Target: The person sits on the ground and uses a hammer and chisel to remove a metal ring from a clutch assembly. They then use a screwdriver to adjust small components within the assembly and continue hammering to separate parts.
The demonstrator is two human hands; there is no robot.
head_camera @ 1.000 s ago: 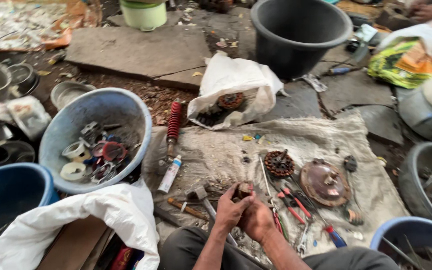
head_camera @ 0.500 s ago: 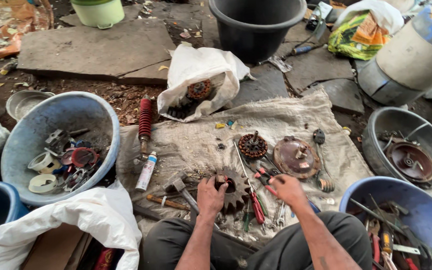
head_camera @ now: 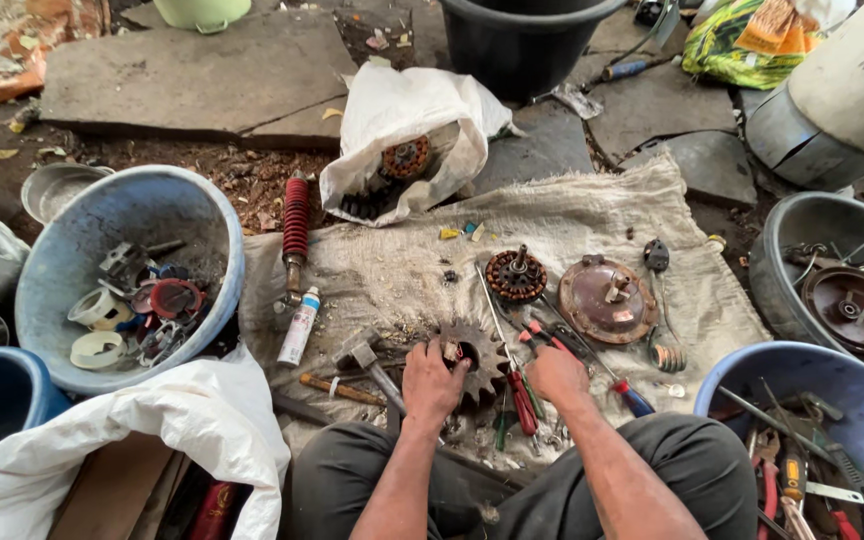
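My left hand (head_camera: 434, 380) grips the near left side of a rusty toothed sprocket (head_camera: 474, 357) that lies flat on the sacking (head_camera: 592, 215). My right hand (head_camera: 558, 375) rests just right of it, over red-handled pliers (head_camera: 525, 398) and screwdrivers (head_camera: 628, 393); whether it holds one I cannot tell. Beyond the sprocket sit a wound stator (head_camera: 515, 275) and a rusty round cover plate (head_camera: 607, 300). A hammer (head_camera: 364, 360) lies left of my left hand.
A light blue basin (head_camera: 202, 215) of small parts stands at the left. A white sack (head_camera: 407, 140) with gears, a red shock absorber (head_camera: 295, 225), a small white tube (head_camera: 299, 326), a black tub (head_camera: 522, 40), a grey basin (head_camera: 792, 250) and a blue tool basin (head_camera: 742, 365) ring the sacking.
The sprocket came down from my raised hands to the sacking. My right hand let go and moved right over the tools. The view shifted left to right.
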